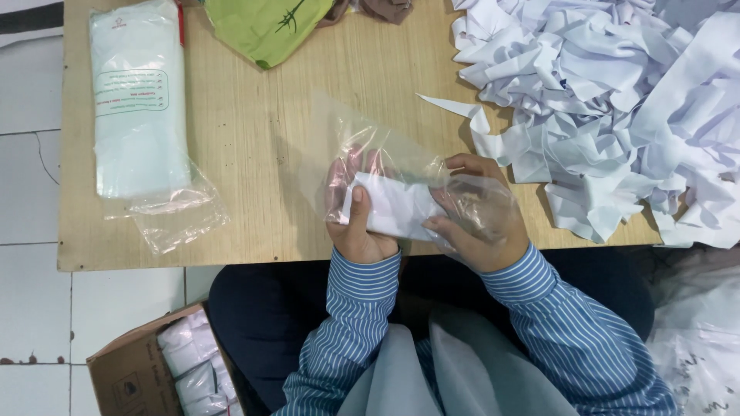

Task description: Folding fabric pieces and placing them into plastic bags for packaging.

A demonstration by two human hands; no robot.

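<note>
1. Over the near edge of the light wooden table [247,154], I see the left hand [356,223] pinching a folded white cloth piece [393,206], thumb on top.
2. Right hand [482,219] fingers are curled, gripping the thin clear plastic bag [370,154] around it.
3. Risk, in my judgement: the film snags and the fold opens.

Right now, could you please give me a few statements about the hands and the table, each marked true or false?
1. Both hands, left hand and right hand, hold a folded white cloth at a clear plastic bag. True.
2. The white fabric pile lies left of the hands. False: it lies to their right.
3. A stack of plastic bags rests on the wooden table. True.
4. The cardboard box stands on the table. False: it sits on the floor.
</note>
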